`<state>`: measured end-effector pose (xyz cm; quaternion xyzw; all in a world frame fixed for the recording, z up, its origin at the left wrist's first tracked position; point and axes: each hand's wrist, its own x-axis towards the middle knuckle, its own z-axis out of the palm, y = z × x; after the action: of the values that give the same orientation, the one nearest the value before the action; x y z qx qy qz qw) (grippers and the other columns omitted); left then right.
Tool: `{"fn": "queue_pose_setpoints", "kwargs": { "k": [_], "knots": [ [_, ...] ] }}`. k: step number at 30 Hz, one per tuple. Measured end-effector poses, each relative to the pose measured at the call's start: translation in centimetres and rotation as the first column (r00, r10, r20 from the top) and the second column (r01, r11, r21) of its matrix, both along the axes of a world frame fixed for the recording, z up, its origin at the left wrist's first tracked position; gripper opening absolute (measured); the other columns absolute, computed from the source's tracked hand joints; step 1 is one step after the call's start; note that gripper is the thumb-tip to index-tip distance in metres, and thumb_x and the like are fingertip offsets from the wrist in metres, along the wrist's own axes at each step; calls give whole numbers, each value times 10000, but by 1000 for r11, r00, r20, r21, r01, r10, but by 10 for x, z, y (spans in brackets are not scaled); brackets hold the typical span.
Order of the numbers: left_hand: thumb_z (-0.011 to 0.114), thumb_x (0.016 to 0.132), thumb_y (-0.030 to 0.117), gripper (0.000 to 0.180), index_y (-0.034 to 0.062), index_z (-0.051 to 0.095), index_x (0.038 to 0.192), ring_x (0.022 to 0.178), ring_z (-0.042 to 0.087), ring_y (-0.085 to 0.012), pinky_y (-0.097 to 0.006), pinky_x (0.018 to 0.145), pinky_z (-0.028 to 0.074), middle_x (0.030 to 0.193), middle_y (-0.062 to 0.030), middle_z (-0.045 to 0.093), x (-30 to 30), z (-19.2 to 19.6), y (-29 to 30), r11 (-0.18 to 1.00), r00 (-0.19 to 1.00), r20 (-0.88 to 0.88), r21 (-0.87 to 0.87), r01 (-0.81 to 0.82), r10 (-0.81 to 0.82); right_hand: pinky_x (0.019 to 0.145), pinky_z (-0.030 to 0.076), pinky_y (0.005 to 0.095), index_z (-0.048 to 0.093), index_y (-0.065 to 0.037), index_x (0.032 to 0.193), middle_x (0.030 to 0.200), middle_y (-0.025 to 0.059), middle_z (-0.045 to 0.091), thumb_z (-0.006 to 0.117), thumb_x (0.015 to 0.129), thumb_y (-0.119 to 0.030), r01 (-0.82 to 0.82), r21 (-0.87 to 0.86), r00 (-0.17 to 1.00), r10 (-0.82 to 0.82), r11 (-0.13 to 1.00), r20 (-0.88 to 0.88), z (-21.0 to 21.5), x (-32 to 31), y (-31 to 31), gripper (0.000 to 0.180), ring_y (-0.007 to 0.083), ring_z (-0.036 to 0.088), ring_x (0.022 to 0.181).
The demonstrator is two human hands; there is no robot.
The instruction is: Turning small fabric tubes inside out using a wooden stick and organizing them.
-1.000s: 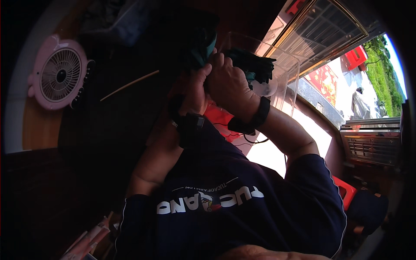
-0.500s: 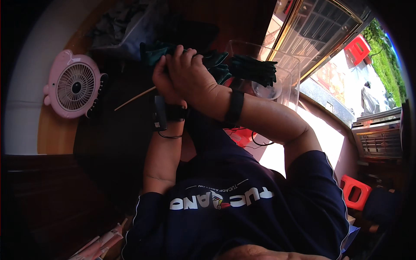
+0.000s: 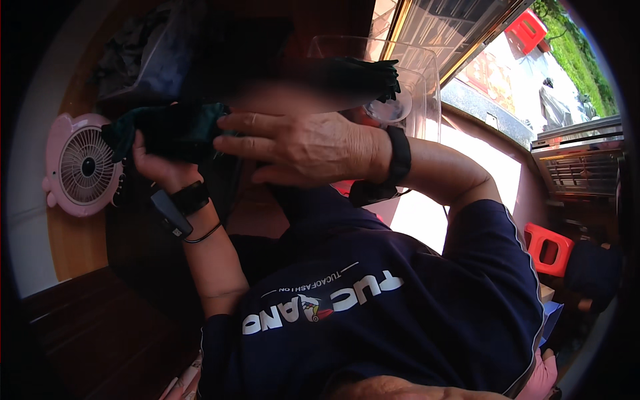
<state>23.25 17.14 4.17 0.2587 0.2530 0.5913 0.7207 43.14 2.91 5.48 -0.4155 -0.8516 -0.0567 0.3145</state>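
My left hand (image 3: pixel 167 165) is closed around a piece of dark green, velvety fabric (image 3: pixel 163 130), which stretches to the left toward the pink fan and to the right toward my other hand. My right hand (image 3: pixel 310 148) reaches across from the right. Its fingers are stretched out, with the tips at the fabric's right end; whether they press on it I cannot tell. Beyond this hand, more dark green fabric (image 3: pixel 373 77) lies in a bunch at a clear plastic bin (image 3: pixel 427 100). A blurred patch hides part of the area above my right hand.
A pink fan (image 3: pixel 87 165) stands at the left. Behind it sits a translucent bin (image 3: pixel 157 63) heaped with dark cloth. Bright light falls through a doorway on the right, where a red stool (image 3: pixel 549 250) stands. A metal-framed glass panel (image 3: pixel 443 27) is at the far right.
My hands, close together before, have moved apart. The left has gone left and down with the green fabric; the right is lower, its fingers now pointing left. A thin wooden stick is no longer visible.
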Motion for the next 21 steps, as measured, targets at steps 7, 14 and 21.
{"fn": "queue_pose_setpoints", "kwargs": {
  "k": [7, 14, 21],
  "knots": [
    [431, 889, 323, 488, 4, 492, 1253, 1078, 566, -367, -524, 935, 458, 1201, -211, 550, -40, 21, -21, 959, 934, -221, 85, -269, 281, 930, 448, 434, 509, -85, 1256, 1202, 161, 561, 718, 705, -288, 591, -340, 791, -444, 731, 421, -106, 177, 78, 623, 324, 557, 1078],
    [399, 912, 354, 548, 0, 413, 1330, 1192, 483, -389, -551, 1022, 366, 1290, -264, 479, -94, 24, -42, 883, 845, -285, 10, -470, 453, 828, 481, 494, 305, 54, 1336, 1163, 205, 522, 663, 748, -275, 743, -214, 595, -480, 634, 645, -203, 177, 73, 764, 347, 576, 1018],
    [433, 903, 351, 585, -7, 373, 1362, 1261, 422, -388, -537, 1076, 294, 1353, -263, 430, -129, 19, -76, 786, 769, -292, -80, -613, 569, 746, 530, 418, 338, 91, 1298, 1060, 216, 546, 676, 689, -188, 749, -54, 485, -491, 660, 724, -214, 173, 74, 751, 323, 601, 920]
  ]
}}
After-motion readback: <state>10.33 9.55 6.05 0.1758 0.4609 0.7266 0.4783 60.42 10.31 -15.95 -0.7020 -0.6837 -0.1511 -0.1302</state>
